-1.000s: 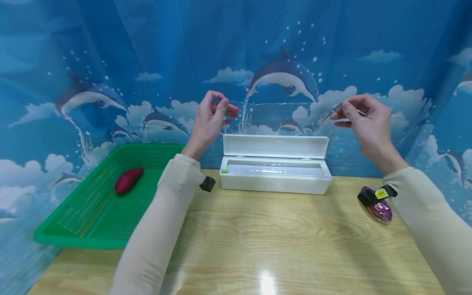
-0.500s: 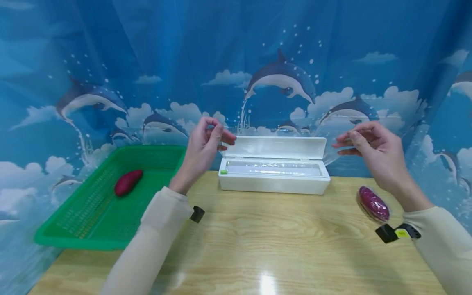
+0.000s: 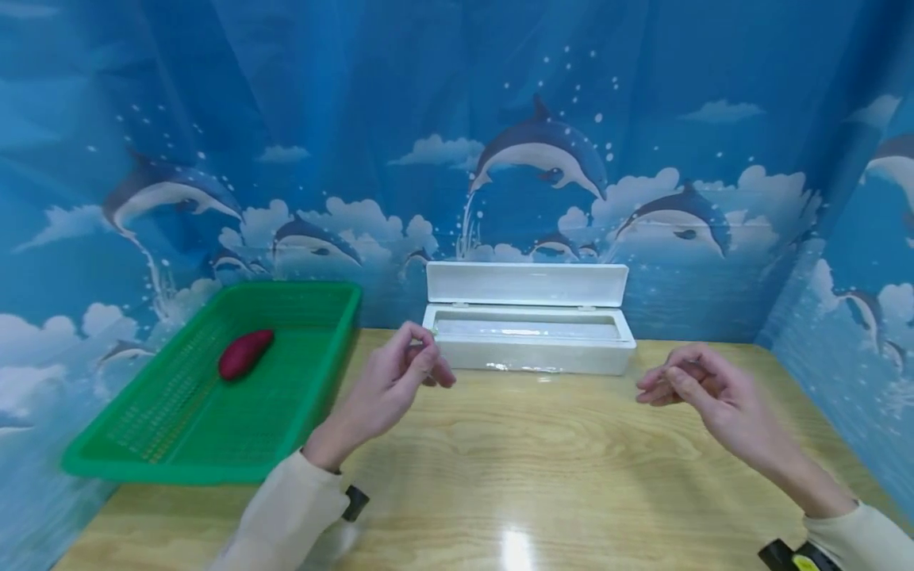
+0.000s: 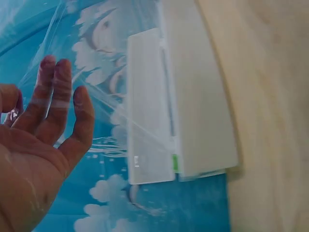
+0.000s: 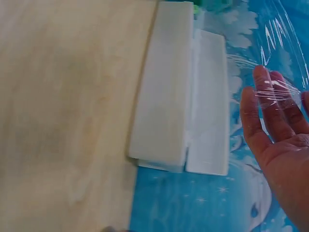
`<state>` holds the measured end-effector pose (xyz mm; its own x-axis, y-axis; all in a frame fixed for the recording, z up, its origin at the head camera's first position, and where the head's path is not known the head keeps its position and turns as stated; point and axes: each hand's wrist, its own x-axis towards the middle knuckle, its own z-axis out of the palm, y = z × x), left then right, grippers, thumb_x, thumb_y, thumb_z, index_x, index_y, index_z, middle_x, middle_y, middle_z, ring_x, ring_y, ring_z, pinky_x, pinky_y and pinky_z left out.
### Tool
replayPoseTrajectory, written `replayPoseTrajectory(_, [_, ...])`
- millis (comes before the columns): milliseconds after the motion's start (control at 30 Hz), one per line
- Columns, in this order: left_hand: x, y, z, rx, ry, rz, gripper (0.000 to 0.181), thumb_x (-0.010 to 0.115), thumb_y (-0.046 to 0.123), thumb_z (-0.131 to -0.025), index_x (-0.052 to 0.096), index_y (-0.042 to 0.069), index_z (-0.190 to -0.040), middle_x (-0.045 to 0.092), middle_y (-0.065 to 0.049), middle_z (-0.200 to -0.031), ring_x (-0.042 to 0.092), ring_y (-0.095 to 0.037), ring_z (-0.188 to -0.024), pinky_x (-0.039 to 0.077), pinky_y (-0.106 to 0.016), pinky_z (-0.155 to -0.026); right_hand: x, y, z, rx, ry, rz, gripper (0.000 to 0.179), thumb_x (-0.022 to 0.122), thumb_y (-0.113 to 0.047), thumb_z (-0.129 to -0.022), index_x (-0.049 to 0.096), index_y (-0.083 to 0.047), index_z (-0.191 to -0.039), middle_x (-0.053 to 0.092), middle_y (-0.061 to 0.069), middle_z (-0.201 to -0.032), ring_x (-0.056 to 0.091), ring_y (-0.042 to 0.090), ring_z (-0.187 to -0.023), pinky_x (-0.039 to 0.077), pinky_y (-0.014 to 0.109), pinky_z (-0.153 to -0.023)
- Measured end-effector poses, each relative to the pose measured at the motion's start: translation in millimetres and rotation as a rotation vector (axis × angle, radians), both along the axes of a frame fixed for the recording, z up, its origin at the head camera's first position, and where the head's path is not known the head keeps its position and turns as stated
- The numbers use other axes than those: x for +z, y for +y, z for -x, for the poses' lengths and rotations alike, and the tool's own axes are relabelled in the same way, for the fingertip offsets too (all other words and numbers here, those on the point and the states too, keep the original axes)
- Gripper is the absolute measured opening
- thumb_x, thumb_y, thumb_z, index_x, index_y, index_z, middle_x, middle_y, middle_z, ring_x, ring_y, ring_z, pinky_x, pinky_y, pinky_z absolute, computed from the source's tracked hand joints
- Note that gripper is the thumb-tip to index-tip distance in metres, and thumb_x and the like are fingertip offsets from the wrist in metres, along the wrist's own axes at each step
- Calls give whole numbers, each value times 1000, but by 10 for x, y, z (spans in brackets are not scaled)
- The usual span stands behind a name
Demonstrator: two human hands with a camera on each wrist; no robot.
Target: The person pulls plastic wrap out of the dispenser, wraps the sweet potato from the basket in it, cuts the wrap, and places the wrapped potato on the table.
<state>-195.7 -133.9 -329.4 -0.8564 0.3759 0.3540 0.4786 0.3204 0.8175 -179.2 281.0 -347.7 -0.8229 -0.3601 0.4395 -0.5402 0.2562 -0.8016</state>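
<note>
A sheet of clear cling film (image 5: 277, 92) stretches between my two hands, seen mostly by its glints. My left hand (image 3: 393, 388) pinches one end between thumb and forefinger, its other fingers spread loosely behind the film in the left wrist view. At the other end, my right hand (image 3: 721, 404) pinches the film in the same way. Both hands hang above the table in front of a white cling film box (image 3: 528, 355), whose lid (image 3: 527, 284) stands raised. The wrapped purple sweet potato on the right is hidden, apparently behind my right hand.
On the left, a green plastic basket (image 3: 310, 428) holds one bare purple sweet potato (image 3: 246, 354). A wooden table (image 3: 543, 468) lies under the hands. Behind it hangs a blue dolphin-print curtain (image 3: 400, 95).
Both hands have come down and toward me from above the box, bringing the film with them. The wrapped sweet potato has gone out of sight near the right hand. Box and basket stay put.
</note>
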Motion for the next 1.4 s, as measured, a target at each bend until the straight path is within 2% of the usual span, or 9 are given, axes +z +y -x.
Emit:
replayPoseTrajectory(267, [-363,-87,-45,-82,-124,119,17,46,24,-110,52,8,-109,77,-4,-91,75,-13,-86,61,-28,-85,-390,-13,-57,116,-47,6,16,36,10,-106,50,6,-111,74,7,-104,76,17,-93,63,28,-81])
replayPoseTrajectory(433, [-558,-136,-42,-153,-178,177,19,47,23,-109,54,5,-109,78,-4,-94,76,-21,-92,59,-32,-91,-559,-22,-90,92,-27,-77,18,43,12,-103,55,1,-110,75,5,-102,74,12,-94,60,22,-85])
replayPoseTrajectory(567, [-660,-153,-49,-166,-232,273,19,50,28,-108,60,12,-107,77,6,-98,74,-17,-97,55,-33,-97,-653,-18,-118,67,-25,-162,20,49,9,-101,60,-7,-107,77,2,-102,73,8,-96,59,22,-83])
replayPoseTrajectory(733, [-739,-150,-43,-178,-238,363,13,57,29,-103,66,20,-98,74,7,-96,67,-9,-90,54,-26,-86,-724,-7,-149,52,-33,-284,17,55,1,-101,62,-14,-102,77,0,-104,71,6,-99,57,22,-83])
replayPoseTrajectory(833, [-756,-139,-42,-187,-232,433,13,61,29,-101,67,20,-94,71,5,-89,63,-9,-79,53,-24,-72,-751,1,-183,11,-27,-390,15,61,-7,-100,62,-22,-97,77,-7,-103,70,3,-98,57,23,-86])
replayPoseTrajectory(900, [-754,-129,-44,-195,-235,479,12,63,30,-100,68,21,-92,69,6,-87,61,-7,-76,53,-23,-71,-758,0,-201,-27,-18,-444,16,65,-12,-99,61,-26,-95,76,-13,-99,70,1,-95,57,26,-86])
replayPoseTrajectory(1133, [-696,-116,-64,-170,-198,575,10,64,35,-99,68,27,-94,74,9,-104,66,-4,-93,57,-30,-90,-723,-51,-142,-166,141,-508,20,73,-8,-92,66,-26,-93,73,-18,-87,66,-6,-84,60,27,-75])
replayPoseTrajectory(1267, [-570,-114,-53,-147,-103,604,8,65,29,-100,70,23,-98,76,3,-109,70,-12,-104,58,-38,-97,-679,-79,-54,-182,196,-535,18,77,-6,-87,70,-20,-96,75,-12,-89,65,-6,-82,61,28,-71])
replayPoseTrajectory(1400, [-325,-121,-40,-151,19,632,7,65,20,-100,70,16,-102,76,2,-105,71,-15,-105,59,-39,-96,-665,-108,32,-164,201,-639,22,79,-8,-85,72,-16,-103,77,-6,-95,69,1,-85,62,31,-75])
